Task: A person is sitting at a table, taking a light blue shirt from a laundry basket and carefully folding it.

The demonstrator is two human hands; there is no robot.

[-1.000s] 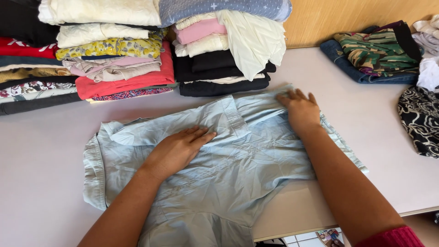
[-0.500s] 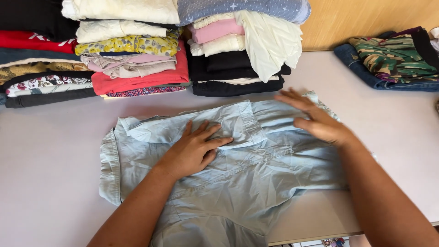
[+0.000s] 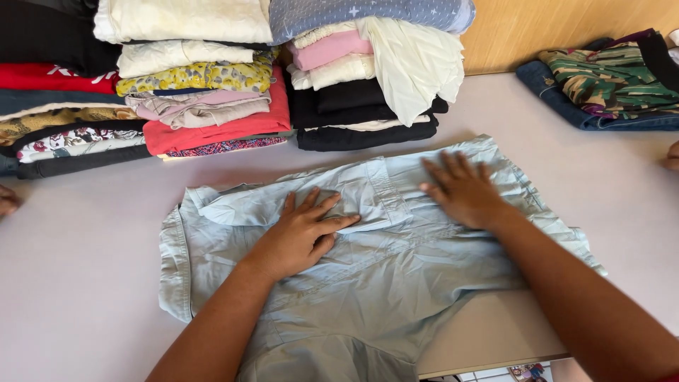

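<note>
A light blue shirt [image 3: 396,283] lies spread on a pale table [image 3: 85,283], its lower part hanging over the near edge. My left hand [image 3: 300,233] lies flat on the shirt left of its middle, fingers apart, beside a folded seam. My right hand [image 3: 463,191] presses flat on the shirt's upper right part, fingers spread toward the far edge. Neither hand grips the cloth.
Stacks of folded clothes stand at the back: a left stack [image 3: 64,106], a middle stack [image 3: 205,85] and a right stack [image 3: 368,71]. A camouflage garment on jeans [image 3: 608,85] lies at the far right. Other people's fingertips show at the left edge [image 3: 7,199] and the right edge [image 3: 672,155].
My right hand has slid left across the shirt from its right edge toward the middle. My left hand has stayed flat on the cloth. The view has shifted.
</note>
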